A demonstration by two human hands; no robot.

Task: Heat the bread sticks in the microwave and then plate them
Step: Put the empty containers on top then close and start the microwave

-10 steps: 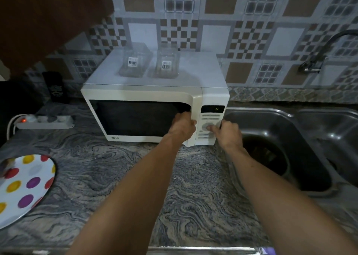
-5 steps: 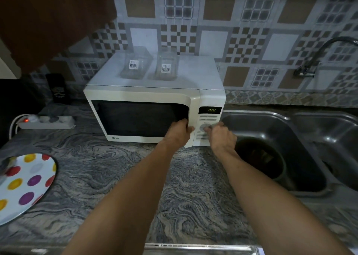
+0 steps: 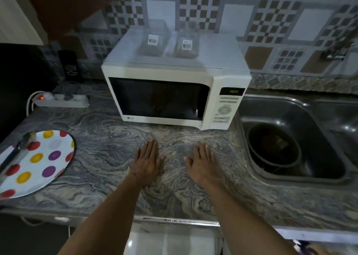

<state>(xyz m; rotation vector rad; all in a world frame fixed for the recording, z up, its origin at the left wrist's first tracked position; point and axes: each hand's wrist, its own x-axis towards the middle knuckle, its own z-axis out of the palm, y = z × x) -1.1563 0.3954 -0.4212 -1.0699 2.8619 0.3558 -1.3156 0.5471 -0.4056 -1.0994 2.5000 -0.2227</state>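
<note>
A white microwave (image 3: 174, 74) stands on the marbled counter with its door shut and its window dark; green digits glow on its display (image 3: 233, 91). No bread sticks can be seen. A white plate with coloured dots (image 3: 48, 157) lies at the counter's left edge, with a dark utensil resting on it. My left hand (image 3: 148, 161) and my right hand (image 3: 201, 162) lie flat, palms down, on the counter in front of the microwave, holding nothing.
Two clear plastic containers (image 3: 155, 41) sit on top of the microwave. A steel sink (image 3: 290, 138) with a dark round bowl in it lies to the right, with a tap (image 3: 335, 51) above. A power strip (image 3: 62, 99) with a red light sits at the back left.
Both hands left the microwave's door edge and control panel and came back and down to rest flat on the counter. The display changed to several digits.
</note>
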